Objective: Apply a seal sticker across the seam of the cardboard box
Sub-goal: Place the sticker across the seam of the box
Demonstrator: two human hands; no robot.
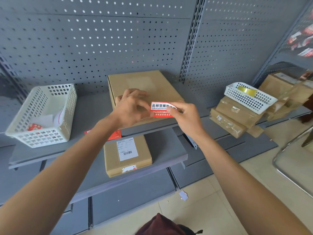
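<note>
A flat brown cardboard box (144, 85) lies on the grey upper shelf (91, 116), reaching to the shelf's front edge. Over the box's near edge I hold a red and white seal sticker (160, 109) with printed characters. My left hand (130, 108) pinches the sticker's left end with thumb and fingers. My right hand (183, 114) grips its right end and covers part of the print. Whether the sticker touches the box is hidden by my fingers.
A white plastic basket (42, 114) with papers stands at the left. A second basket (249, 97) holding a tape roll (246, 90) rests on stacked parcels (233, 117) at the right. A labelled box (127, 155) lies on the lower shelf. A red sticker sheet (115, 135) peeks under my left wrist.
</note>
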